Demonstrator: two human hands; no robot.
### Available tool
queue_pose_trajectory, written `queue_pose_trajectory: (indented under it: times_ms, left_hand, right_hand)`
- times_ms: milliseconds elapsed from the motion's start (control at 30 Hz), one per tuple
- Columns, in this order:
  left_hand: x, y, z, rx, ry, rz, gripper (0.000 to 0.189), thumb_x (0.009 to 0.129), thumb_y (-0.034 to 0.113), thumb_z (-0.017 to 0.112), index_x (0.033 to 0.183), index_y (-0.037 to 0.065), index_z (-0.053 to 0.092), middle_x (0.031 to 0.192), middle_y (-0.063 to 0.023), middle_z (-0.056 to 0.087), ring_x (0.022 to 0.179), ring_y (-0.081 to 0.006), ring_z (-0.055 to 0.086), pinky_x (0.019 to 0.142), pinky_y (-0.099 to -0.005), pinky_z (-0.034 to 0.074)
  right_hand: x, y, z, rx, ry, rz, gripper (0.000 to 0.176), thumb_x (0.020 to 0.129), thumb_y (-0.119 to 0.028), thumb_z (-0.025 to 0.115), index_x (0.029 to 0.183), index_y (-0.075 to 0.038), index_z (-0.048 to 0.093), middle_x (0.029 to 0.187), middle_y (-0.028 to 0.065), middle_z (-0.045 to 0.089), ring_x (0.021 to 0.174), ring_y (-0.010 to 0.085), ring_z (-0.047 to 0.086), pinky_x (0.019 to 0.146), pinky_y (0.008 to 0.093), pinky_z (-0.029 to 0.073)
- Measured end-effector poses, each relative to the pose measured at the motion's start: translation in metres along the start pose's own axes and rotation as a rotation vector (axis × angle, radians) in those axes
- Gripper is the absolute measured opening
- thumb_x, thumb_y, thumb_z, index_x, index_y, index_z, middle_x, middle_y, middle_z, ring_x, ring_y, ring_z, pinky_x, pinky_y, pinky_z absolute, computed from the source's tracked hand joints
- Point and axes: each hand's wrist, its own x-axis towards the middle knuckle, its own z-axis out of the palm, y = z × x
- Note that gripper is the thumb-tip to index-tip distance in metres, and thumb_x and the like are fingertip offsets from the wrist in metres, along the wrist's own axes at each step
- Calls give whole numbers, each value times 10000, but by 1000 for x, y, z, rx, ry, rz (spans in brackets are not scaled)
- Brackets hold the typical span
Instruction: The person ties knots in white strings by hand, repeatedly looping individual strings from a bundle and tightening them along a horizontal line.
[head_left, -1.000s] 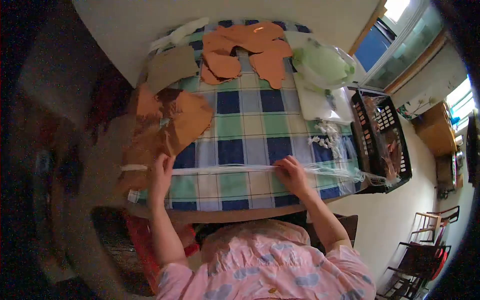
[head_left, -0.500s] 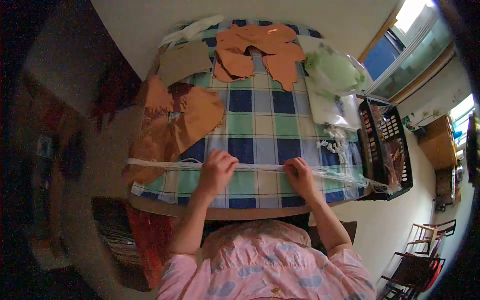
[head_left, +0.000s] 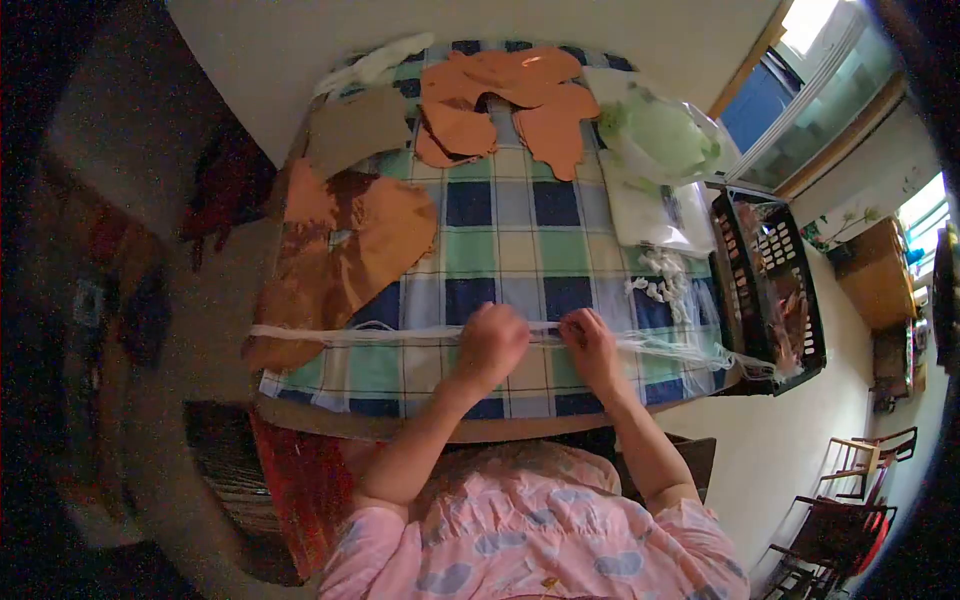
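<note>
A bundle of long white strings (head_left: 400, 335) stretches sideways across the checked tablecloth near the table's front edge. My left hand (head_left: 493, 345), slightly blurred, is closed on the bundle at mid-table. A short way to its right, my right hand (head_left: 592, 348) pinches the same strings. Right of that hand the strands fan out and run over the table's right edge to the black basket (head_left: 808, 300). Their left end lies over a brown-orange sheet piece (head_left: 385, 240). A small heap of knotted white strands (head_left: 660, 280) rests beyond my right hand.
More orange cut pieces (head_left: 545, 100) lie at the far side of the table. A green and clear plastic bag (head_left: 660, 140) is at the far right. A rolled white piece (head_left: 385, 62) sits at the far left. Chairs (head_left: 835, 530) stand at lower right.
My left hand has slid right along the strings, closer to my right hand. My right hand stays at nearly the same place on the bundle. The view has shifted slightly.
</note>
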Motion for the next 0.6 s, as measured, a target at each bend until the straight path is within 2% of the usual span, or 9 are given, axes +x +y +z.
queue_pose_trajectory:
  times_ms: [100,200,300,400,433,500,600]
  left_hand:
    - [4,2,11,83,-66,91,116,692,100,658,772,43,596,803,-104,562,805,-295,529,721,-389,446]
    - [7,-3,18,-98,-112,-31,110,760,106,630,813,35,566,811,-90,563,810,-249,555,733,-358,456]
    - [7,-1,5,-578,14,-347,110,836,125,581,848,29,529,797,-68,566,761,-173,575,710,-300,465]
    - [9,-8,-2,-801,43,-444,64,869,89,529,872,28,511,697,-60,580,659,-138,599,599,-257,462]
    - [9,-10,-3,-845,-38,-467,78,867,82,525,920,26,516,738,-47,576,691,-126,581,680,-267,474]
    - [12,-1,-5,-800,-85,-382,95,863,71,522,948,28,523,738,-49,580,705,-129,584,687,-271,477]
    - [19,20,-4,-744,-107,-308,117,840,17,518,956,33,528,720,-62,589,692,-142,607,656,-264,483]
  right_hand:
    - [-1,3,2,7,15,-13,114,785,-51,573,893,-32,542,843,143,542,787,354,530,662,402,437]
    - [-1,10,3,-10,4,-7,92,804,-61,563,890,-37,546,839,142,538,780,351,527,666,402,437]
    - [-5,6,-4,-18,19,10,89,805,-60,574,888,-38,553,822,137,531,757,338,527,660,398,440]
    - [-7,5,-7,98,25,70,190,768,-69,620,946,-44,559,875,131,545,800,327,537,696,388,452]
    - [-4,-1,-8,33,52,-36,194,760,-72,624,942,-39,565,884,128,548,809,320,547,702,372,459]
    - [5,-16,-8,-96,106,-243,205,745,-79,632,935,-28,576,903,123,555,826,307,567,716,342,472]
    - [19,-24,12,33,12,-270,333,703,-88,657,1013,-29,550,942,117,560,829,319,564,718,343,472]
